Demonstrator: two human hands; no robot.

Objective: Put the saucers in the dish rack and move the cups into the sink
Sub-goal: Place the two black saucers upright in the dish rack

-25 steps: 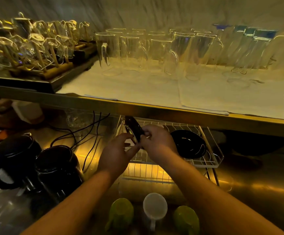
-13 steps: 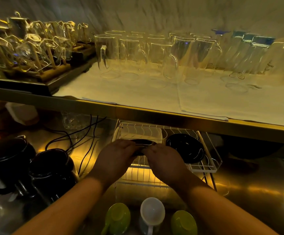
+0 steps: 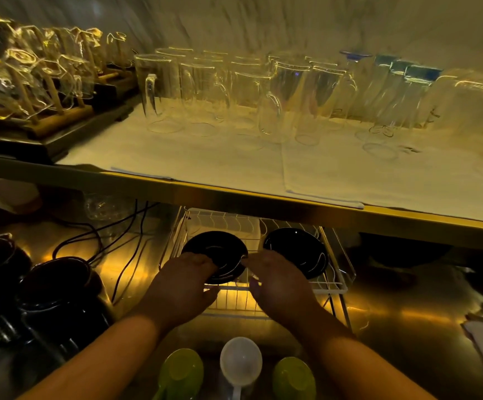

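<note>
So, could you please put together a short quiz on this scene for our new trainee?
1. True or false: two black saucers lie in the wire dish rack.
2. Which hand touches the left saucer?
A. left hand only
B. right hand only
C. both
3. Fill in: of the three cups at the near edge, the middle cup is ____, between the two green cups.

Key: 1 true, counting the right saucer. 2 C. 3 white.
</note>
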